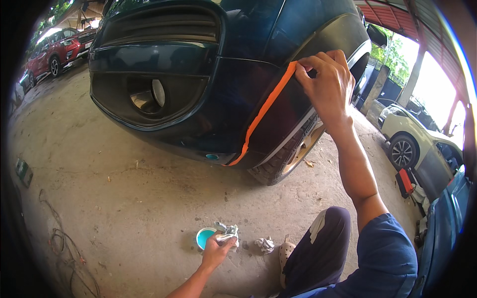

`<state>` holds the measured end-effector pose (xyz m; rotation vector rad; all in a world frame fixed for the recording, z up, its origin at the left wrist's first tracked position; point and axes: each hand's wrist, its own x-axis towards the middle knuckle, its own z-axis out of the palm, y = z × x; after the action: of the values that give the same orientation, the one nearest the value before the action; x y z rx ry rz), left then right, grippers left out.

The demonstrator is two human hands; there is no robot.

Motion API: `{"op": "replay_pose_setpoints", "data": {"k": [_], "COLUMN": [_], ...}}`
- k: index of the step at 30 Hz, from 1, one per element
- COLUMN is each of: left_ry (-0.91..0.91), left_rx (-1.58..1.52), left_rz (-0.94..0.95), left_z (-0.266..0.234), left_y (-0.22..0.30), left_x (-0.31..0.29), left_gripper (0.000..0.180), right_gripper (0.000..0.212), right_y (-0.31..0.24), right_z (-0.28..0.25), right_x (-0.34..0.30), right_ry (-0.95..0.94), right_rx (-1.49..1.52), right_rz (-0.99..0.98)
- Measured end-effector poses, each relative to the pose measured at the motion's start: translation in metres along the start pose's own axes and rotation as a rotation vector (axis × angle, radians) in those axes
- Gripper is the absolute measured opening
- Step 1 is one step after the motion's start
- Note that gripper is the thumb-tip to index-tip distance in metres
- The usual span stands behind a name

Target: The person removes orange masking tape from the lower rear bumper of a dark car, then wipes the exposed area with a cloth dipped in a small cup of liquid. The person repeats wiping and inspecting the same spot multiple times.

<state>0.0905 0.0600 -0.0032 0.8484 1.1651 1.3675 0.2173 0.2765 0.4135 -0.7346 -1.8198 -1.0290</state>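
Observation:
A strip of orange masking tape (267, 107) runs down the corner of a dark blue-green car bumper (238, 99), from beside the wheel arch to the lower edge. At the tape's upper end my right hand (329, 82) is closed, thumb and finger pinching it. Low down, over the floor, my left hand (214, 254) is closed around a crumpled whitish rag (228, 232). The rag is right beside a small round tub (198, 241) with a white rim and turquoise contents. Another crumpled, pale wad (265, 245) lies to the right of it.
The car's front wheel (285, 156) is just behind the bumper corner. A cable (62, 238) lies on the concrete floor at left, near a dark green box (23, 172). To the right are a red toolbox (406, 183), a pale car (415, 141) and a blue panel (444, 226).

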Motion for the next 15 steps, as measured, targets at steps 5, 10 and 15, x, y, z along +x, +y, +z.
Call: {"op": "replay_pose_setpoints", "data": {"k": [5, 10, 15], "left_ry": [0.004, 0.021, 0.039], "left_rx": [0.016, 0.048, 0.063], "left_rz": [-0.013, -0.023, -0.025], "left_z": [-0.002, -0.004, -0.008], "left_y": [-0.002, -0.006, -0.012], "left_x": [0.0, 0.0, 0.0], "left_gripper": [0.025, 0.026, 0.025], "right_gripper": [0.013, 0.015, 0.012], "right_y": [-0.001, 0.0, 0.0], "right_z": [0.004, 0.012, 0.019], "right_x": [0.002, 0.0, -0.002], "right_ry": [0.011, 0.015, 0.038], "right_rx": [0.0, -0.005, 0.026], "right_rz": [0.0, 0.005, -0.058]}}
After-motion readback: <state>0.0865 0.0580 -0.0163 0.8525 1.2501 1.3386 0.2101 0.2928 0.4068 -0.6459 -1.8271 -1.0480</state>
